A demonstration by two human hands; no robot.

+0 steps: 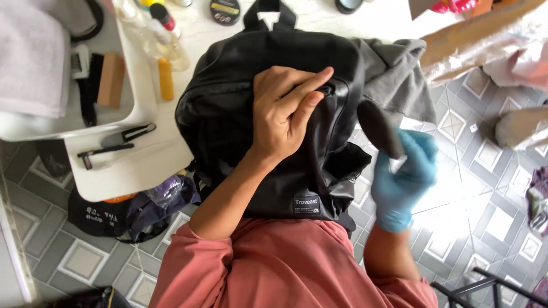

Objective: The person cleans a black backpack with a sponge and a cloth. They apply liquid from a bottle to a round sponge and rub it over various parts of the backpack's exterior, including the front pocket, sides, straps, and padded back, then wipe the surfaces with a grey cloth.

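A black backpack (pixel 228 114) lies across my lap and the edge of a white table (pixel 142 162). My left hand (pixel 285 111), bare, presses flat on top of the backpack near its zipper. My right hand (pixel 405 177) wears a blue glove and holds a dark oval brush or sponge (pixel 379 128) just off the backpack's right side, blurred by motion. A grey cloth (pixel 397 77) is draped at the backpack's upper right.
A white tray (pixel 134 85) at the left holds brushes, a wooden block and a grey towel (pixel 31 57). Bottles (pixel 162 34) and small tins stand behind the backpack. Dark bags (pixel 125 214) lie on the tiled floor. Cardboard (pixel 474 34) sits at the upper right.
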